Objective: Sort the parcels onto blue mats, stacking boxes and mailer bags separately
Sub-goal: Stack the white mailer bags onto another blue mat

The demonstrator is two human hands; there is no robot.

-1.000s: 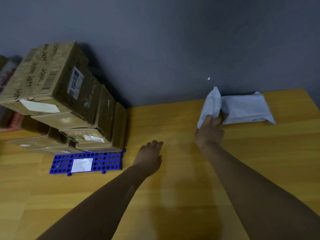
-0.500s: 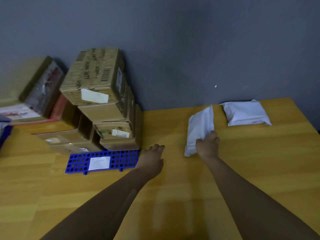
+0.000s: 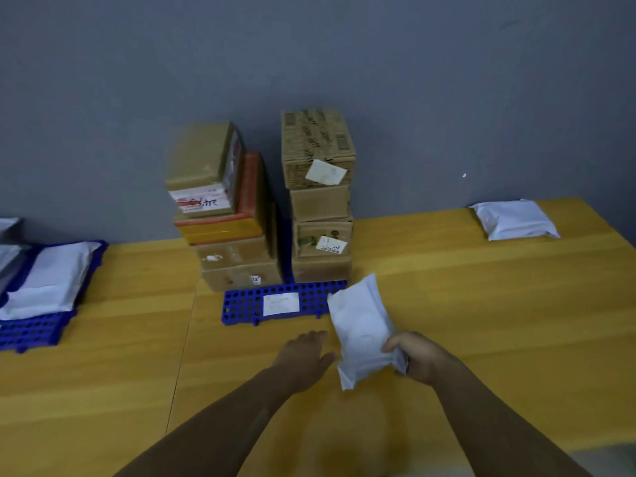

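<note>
Holding: in the head view our right hand [image 3: 418, 358] grips the near end of a white mailer bag [image 3: 361, 330], fingers curled round it. The bag points toward 11 o'clock and its far end hides the right end of the centre blue mat [image 3: 247, 306].
Left hand: our left hand [image 3: 304, 354] is flat, fingers straight, palm down, just beside the bag at its 9 o'clock. We cannot tell whether it touches the bench [image 3: 481, 321].
Centre blue mat: at 12 o'clock from our hands, carrying two stacks of cardboard boxes [image 3: 320, 201] against the grey wall [image 3: 309, 46].
Left blue mat: the left blue mat [image 3: 31, 330], at 9 o'clock, holds piled white mailer bags [image 3: 51, 280].
Second mailer bag: the second mailer bag [image 3: 514, 220] lies flat at 2 o'clock, well apart.
</note>
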